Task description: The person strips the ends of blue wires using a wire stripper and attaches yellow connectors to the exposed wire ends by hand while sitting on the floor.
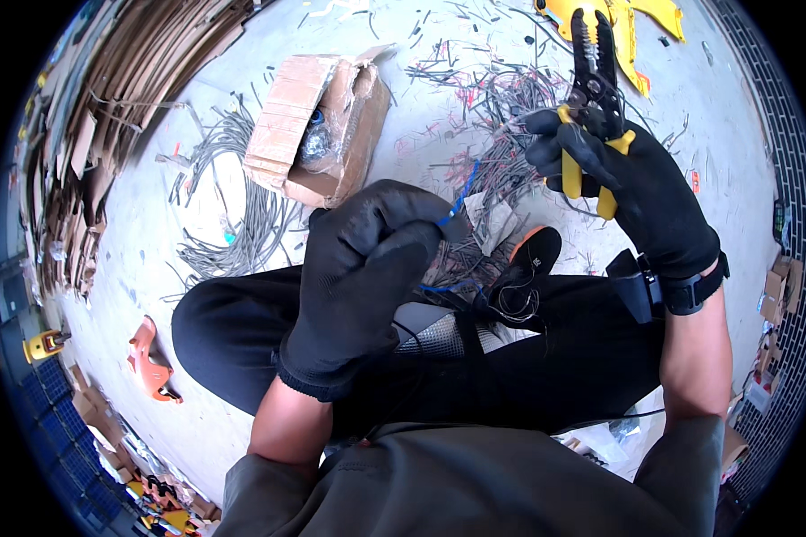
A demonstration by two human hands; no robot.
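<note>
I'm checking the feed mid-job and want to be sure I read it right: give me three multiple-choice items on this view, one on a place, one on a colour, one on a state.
1. Where does the cardboard box lie?
A. on the floor ahead of the knees, to the left
B. on the person's lap
C. under the right hand

2. What colour are the grips of the wire stripper?
A. red
B. yellow
C. green

3. How does the left hand stand?
A. flat and open on the floor
B. closed, pinching a blue wire
C. gripping the box flap

Answers:
1 A: the box sits on the concrete beside the loose grey cables.
2 B: yellow handles show through the gloved right hand.
3 B: the gloved fingers are curled, with the wire coming out of them.
</note>
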